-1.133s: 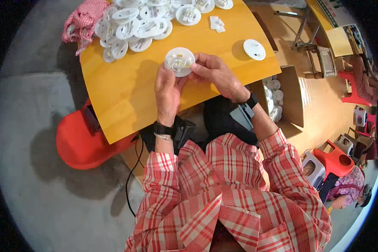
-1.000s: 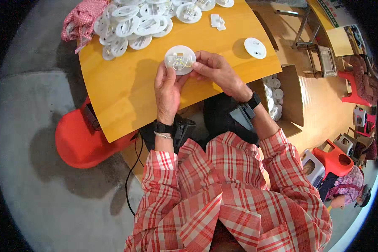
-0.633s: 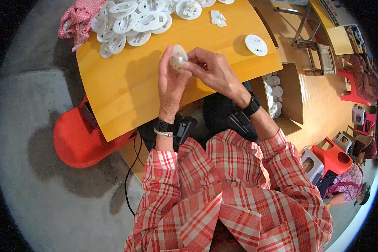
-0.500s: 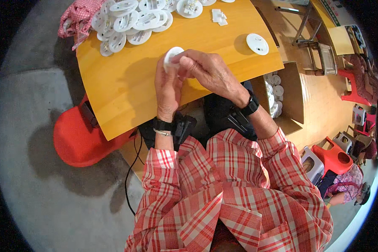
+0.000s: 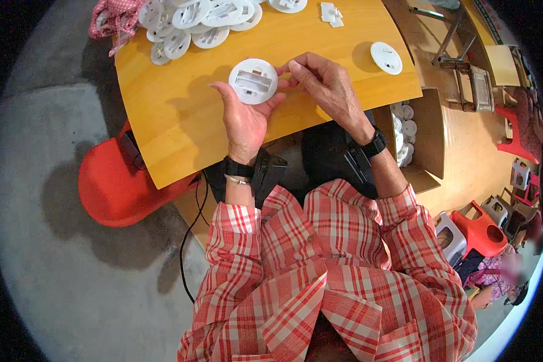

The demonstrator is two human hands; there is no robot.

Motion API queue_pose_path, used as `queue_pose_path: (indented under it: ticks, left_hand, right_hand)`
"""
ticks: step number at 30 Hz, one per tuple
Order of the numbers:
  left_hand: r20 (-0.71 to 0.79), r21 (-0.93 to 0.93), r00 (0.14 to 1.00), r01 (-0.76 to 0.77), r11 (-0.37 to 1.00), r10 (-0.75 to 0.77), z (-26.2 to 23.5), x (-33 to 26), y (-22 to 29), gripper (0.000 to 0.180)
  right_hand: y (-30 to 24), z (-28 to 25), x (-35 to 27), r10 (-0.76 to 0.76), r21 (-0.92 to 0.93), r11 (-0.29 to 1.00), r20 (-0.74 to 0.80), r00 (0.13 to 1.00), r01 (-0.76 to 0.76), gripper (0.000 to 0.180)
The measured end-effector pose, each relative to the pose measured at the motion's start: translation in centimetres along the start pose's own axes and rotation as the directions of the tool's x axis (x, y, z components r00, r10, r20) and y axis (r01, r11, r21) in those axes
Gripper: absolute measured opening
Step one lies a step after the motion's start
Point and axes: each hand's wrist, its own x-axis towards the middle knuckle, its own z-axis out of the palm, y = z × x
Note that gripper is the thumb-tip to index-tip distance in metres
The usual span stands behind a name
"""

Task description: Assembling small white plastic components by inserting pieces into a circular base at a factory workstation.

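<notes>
A round white plastic disc with a rectangular recess in its face (image 5: 253, 81) lies face up above the near part of the table, resting on the fingers of the left hand (image 5: 245, 117), which is open and cupped under it with the thumb at the disc's lower right rim. The right hand (image 5: 323, 84) pinches the disc's right edge between thumb and forefinger, the other fingers curled loosely. Below the hands is the bare orange-yellow wooden tabletop (image 5: 181, 114). At its far edge sits a heap of similar white round discs (image 5: 202, 18), with a pink dotted cloth (image 5: 111, 18) just left of the heap. A few small white rectangular pieces (image 5: 330, 13) lie to the right of the heap, and a single white disc (image 5: 386, 58) lies alone near the table's right side. Beside the table on the right an open brown cardboard box (image 5: 428, 133) holds more white discs. A red plastic stool (image 5: 117, 187) stands on the grey floor (image 5: 42, 253) at the left.
</notes>
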Motion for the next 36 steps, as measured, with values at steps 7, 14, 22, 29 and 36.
queue_pose_path:
  ticks: [7,14,22,29,36]
  left_hand:
    - [0.048,-0.064,0.999,0.001,0.998,0.002,-0.1,-0.3,0.1,0.078]
    - [0.040,-0.026,0.999,0.024,0.999,-0.023,-0.2,-0.1,0.1,0.082]
    - [-0.003,-0.074,1.000,0.000,0.997,0.000,0.6,0.1,-0.1,0.065]
    - [0.034,-0.121,0.999,0.044,0.992,-0.041,-0.3,0.0,0.0,0.059]
    - [0.097,-0.142,0.995,0.035,0.989,-0.021,-0.5,0.1,-0.3,0.062]
  right_hand:
    - [0.1,-0.1,0.4,-0.045,-0.093,0.995,0.013,0.999,0.046,0.023]
    - [-0.3,-0.1,0.8,-0.057,-0.053,0.997,0.024,0.998,0.058,0.025]
    - [-0.7,-1.7,2.1,-0.086,-0.273,0.960,-0.070,0.994,0.064,0.023]
    - [0.2,-6.8,5.7,-0.273,-0.676,0.737,-0.282,0.920,0.011,0.019]
    - [2.8,-10.0,8.1,-0.187,-0.791,0.590,-0.329,0.925,-0.162,0.027]
